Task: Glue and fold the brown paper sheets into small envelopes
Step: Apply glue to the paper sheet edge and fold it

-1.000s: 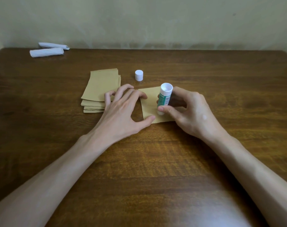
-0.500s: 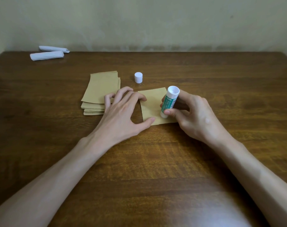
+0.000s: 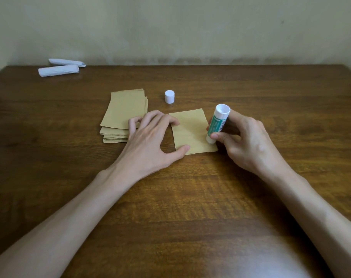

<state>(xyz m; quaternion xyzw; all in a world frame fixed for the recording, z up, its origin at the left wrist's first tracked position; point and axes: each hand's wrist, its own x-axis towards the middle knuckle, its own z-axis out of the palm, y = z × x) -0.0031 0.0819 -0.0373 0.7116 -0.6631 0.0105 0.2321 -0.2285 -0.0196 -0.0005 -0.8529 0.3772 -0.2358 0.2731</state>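
Nearest, on the bench (image 3: 190, 207), the left hand (image 3: 150, 141) presses spread fingers on a single brown sheet (image 3: 192, 131); the right hand (image 3: 248, 143) pinches a tilted glue stick (image 3: 217, 123), tip on the sheet's right edge. Beyond lie the sheet stack (image 3: 124, 109), a white cap (image 3: 169, 96), and two white rolls (image 3: 59, 70) at the far left corner.

The single sheet (image 3: 190, 131) and the stack of sheets (image 3: 124, 109) left of it are plain tan-brown. The glue stick (image 3: 217, 123) is white with a green label, and its cap (image 3: 169, 96) is white. The table (image 3: 190, 197) shows dark brown wood grain; the paper rolls (image 3: 58, 70) at upper left are white.
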